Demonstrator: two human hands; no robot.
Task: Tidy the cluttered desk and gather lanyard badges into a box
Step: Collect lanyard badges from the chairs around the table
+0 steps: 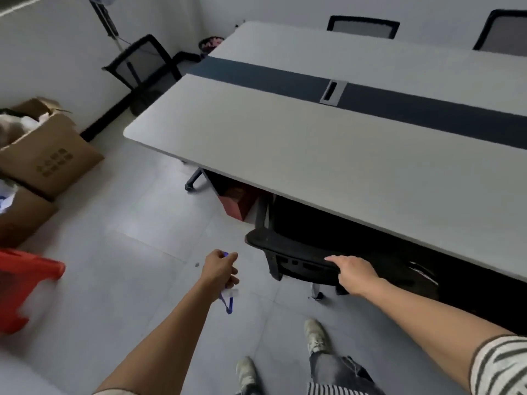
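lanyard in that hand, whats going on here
A person stands beside a long grey desk. The left hand is closed on a blue lanyard badge that dangles below the fist. The right hand rests on the back of a black office chair. Open cardboard boxes sit on the floor at left.

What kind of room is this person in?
Most likely an office meeting room: a long table with a cable port in its dark centre strip, and mesh chairs around it. Cardboard boxes sit on the floor.

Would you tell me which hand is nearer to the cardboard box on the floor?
Left. The left hand hangs over the floor right of the cardboard box; the right hand rests farther away.
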